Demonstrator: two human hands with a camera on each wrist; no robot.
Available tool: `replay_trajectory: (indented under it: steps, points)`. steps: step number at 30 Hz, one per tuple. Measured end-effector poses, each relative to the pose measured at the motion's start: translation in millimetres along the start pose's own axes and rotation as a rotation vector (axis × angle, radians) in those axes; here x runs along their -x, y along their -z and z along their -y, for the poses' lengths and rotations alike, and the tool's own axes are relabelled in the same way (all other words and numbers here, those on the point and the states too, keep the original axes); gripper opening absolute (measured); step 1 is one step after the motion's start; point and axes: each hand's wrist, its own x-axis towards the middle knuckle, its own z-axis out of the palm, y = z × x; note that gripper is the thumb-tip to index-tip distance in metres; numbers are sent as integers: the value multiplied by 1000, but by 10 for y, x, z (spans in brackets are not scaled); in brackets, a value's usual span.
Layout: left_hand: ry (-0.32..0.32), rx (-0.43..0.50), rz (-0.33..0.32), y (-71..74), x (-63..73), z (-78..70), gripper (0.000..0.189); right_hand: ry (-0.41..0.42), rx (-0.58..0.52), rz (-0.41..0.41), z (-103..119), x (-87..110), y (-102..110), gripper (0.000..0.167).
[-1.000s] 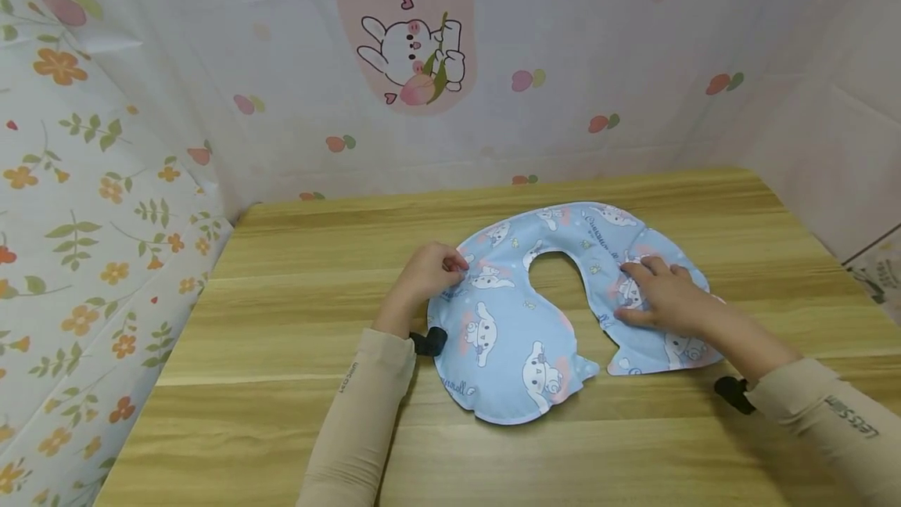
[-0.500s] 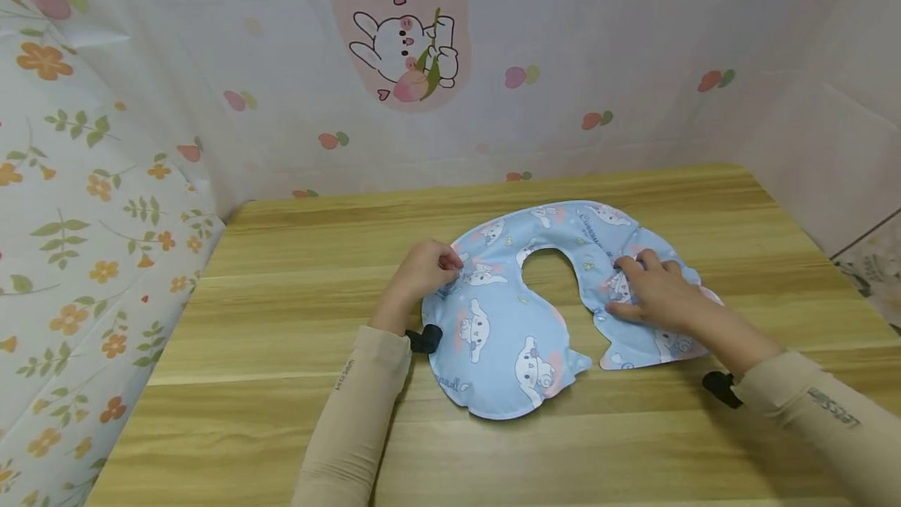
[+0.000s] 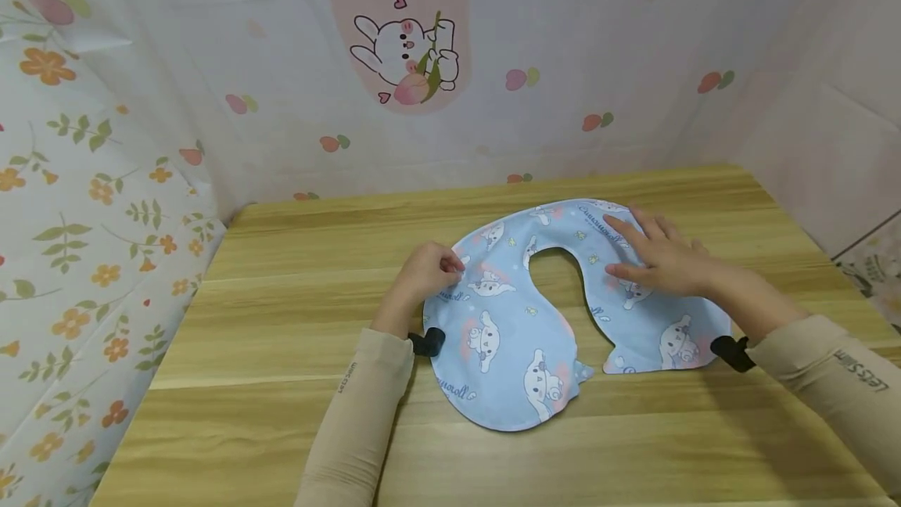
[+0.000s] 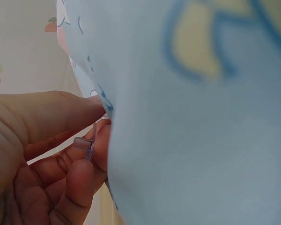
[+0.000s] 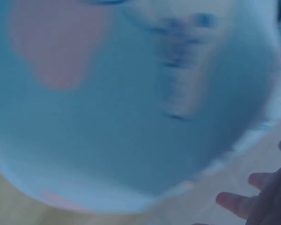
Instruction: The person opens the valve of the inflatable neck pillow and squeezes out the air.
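A light blue U-shaped inflatable neck pillow (image 3: 507, 335), printed with white puppies, lies on the wooden table. Its two ends point toward me, the left one broad and rounded. My left hand (image 3: 428, 271) pinches the pillow's outer left edge between thumb and fingers. Beside those fingers, in the left wrist view, a small clear plastic valve (image 4: 85, 143) stands out from the pillow. Over the pillow's right arm my right hand (image 3: 665, 260) is spread, fingers apart; whether it touches the fabric I cannot tell. In the right wrist view, its fingertips show beyond the pillow's edge.
The wood-grain table (image 3: 296, 319) reaches back to a white printed cloth (image 3: 563, 37). Another cloth with orange flowers (image 3: 84, 272) hangs at the left. A black wrist strap mount (image 3: 427, 343) sits close against the pillow's left side.
My right hand has moved toward the far side and spread its fingers. The pillow's right arm, dented and creased before, now looks smoother. My left hand keeps its pinch at the edge.
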Motion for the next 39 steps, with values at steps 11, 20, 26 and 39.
replay_trajectory:
  steps: [11,20,26,39]
  points:
    - [7,17,11,-12,15,-16,8,36,23,37,-181,-140,-298,82]
    - [-2,17,11,28,-10,-20,8,68,145,12,-145,-184,-295,74]
    - [-9,14,6,36,-8,-1,8,75,185,4,-143,-214,-312,73]
    - [10,30,15,20,6,3,7,77,178,9,-165,-246,-348,74]
